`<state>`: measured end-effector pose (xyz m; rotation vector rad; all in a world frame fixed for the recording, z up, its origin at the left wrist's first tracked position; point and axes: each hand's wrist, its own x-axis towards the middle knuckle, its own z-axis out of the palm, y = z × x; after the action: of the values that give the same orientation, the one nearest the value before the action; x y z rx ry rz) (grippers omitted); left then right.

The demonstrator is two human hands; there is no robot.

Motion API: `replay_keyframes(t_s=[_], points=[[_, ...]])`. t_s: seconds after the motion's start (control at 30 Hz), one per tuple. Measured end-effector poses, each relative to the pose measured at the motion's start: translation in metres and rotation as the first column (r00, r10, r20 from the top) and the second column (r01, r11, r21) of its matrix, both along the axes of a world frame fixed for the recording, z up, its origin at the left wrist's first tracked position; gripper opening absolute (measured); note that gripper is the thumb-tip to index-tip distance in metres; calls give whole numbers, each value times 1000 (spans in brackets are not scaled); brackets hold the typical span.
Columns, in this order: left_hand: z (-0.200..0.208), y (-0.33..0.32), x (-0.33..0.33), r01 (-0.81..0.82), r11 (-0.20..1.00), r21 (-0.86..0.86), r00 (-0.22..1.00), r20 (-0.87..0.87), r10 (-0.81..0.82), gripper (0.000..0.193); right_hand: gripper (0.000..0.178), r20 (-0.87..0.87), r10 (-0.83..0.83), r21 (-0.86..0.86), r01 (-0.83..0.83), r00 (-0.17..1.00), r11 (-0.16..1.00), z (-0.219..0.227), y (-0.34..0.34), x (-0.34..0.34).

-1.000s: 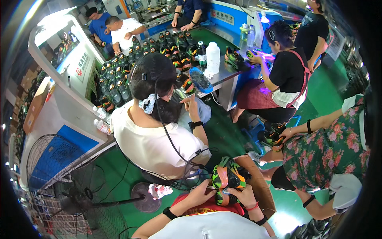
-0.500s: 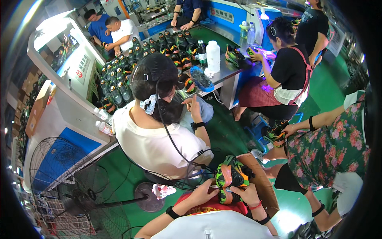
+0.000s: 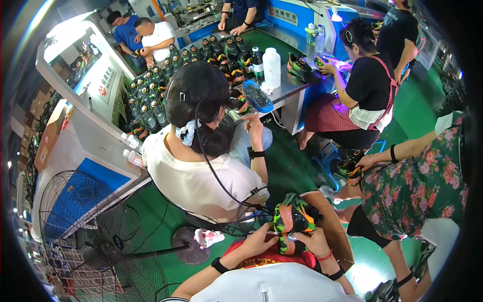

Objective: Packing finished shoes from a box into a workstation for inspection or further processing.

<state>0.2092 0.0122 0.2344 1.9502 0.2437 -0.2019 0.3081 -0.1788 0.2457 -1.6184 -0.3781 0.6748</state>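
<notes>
A black sports shoe (image 3: 293,219) with orange and bright green patches is held low in front of my body, above a red cloth (image 3: 261,259) with yellow marks. My left hand (image 3: 260,240) grips its left side, with the fingertips partly hidden against the shoe. On the right, my right hand (image 3: 317,242) is closed round the shoe, its thumb lying on top beside a small pale patch that I cannot make out. An open cardboard box (image 3: 334,234) stands just right of and behind the shoe.
A seated person in white (image 3: 206,176) is close ahead. At left stands a black floor fan (image 3: 108,246). Cables hang near the box. Many shoes (image 3: 151,100), a white bottle (image 3: 271,68) and a blue tray (image 3: 257,95) sit on the bench. Other people work at right.
Both my hands keep their hold on the shoe, which has hardly moved. The seated person ahead has shifted a raised hand slightly right.
</notes>
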Motion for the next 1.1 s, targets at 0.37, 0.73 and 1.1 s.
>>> replay_keyframes(t_s=[0.37, 0.73, 1.1], points=[[4, 0, 0, 31, 999, 13, 999, -20, -31, 47, 19, 11, 65, -68, -64, 998, 996, 1, -4, 1], [12, 0, -3, 40, 997, -73, 999, 7, -39, 43, 19, -1, 19, -52, -19, 1000, 998, 17, 1, -6], [10, 0, -6, 22, 997, -76, 999, 31, -19, 45, 18, 1, 10, -33, -10, 1000, 999, 22, 2, -10]])
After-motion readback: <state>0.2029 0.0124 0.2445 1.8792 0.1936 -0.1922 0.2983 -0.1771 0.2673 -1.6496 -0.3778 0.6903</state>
